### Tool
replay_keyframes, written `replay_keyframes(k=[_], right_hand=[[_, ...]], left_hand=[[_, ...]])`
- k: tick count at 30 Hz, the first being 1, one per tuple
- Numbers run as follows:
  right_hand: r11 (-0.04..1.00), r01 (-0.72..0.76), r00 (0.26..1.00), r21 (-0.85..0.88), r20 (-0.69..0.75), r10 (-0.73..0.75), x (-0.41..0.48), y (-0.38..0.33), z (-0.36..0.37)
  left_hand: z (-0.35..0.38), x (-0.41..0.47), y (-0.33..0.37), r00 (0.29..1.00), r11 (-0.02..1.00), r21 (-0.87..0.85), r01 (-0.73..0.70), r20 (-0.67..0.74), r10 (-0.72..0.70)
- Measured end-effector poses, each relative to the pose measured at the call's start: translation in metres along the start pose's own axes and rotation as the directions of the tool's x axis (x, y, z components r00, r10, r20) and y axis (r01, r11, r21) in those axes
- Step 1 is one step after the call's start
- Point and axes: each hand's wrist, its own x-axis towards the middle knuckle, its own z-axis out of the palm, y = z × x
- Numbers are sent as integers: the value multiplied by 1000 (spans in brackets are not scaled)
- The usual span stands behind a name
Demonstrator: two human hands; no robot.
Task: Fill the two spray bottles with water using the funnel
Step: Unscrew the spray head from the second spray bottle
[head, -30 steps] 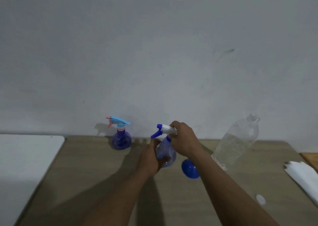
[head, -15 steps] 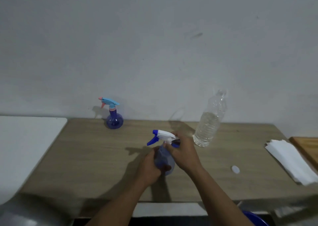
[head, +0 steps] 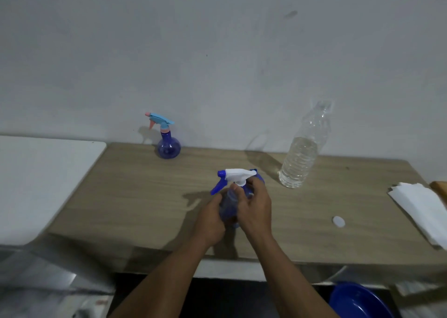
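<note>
A blue spray bottle with a white and blue trigger head (head: 235, 176) stands at the middle of the wooden table (head: 135, 196). My left hand (head: 210, 218) wraps its round body from the left. My right hand (head: 254, 209) grips the neck just under the trigger head. A second blue spray bottle with a light-blue and pink head (head: 167, 141) stands alone at the back by the wall. A clear water bottle (head: 302, 158), uncapped and about half full, stands to the right. A bit of blue behind my right hand may be the funnel; I cannot tell.
A small white cap (head: 338, 221) lies on the table right of my hands. A stack of white paper (head: 420, 206) sits at the right edge. A white surface (head: 36, 179) adjoins the table on the left. A blue basin (head: 358, 303) is below the front edge.
The view has tilted down and drawn back, so the table's front edge shows. My hands have brought the spray bottle nearer to me; the blue funnel seen earlier is now hidden.
</note>
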Motion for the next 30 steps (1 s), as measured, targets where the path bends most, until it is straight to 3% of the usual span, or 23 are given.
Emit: replay_keyframes(k=[12,15,20,25,30], right_hand=[[1000,-8,995,7,97,7,6,2,-6],[999,21,989,26,145,-24,1,-1,-10],[999,-6,997,43,76,3,6,1,-4],[998,47,986,31,158,-51,7,2,-5],[998,-2,992,61,122,-6,8,2,-6]], left_hand=[[-6,9,-2,998,997,76,-19,59,14],[-5,8,3,998,999,-47,-7,59,10],[-8,8,2,998,999,-31,-29,56,31],[-10,6,13,997,999,-34,-19,69,21],[-8,8,4,998,999,-2,39,39,-39]])
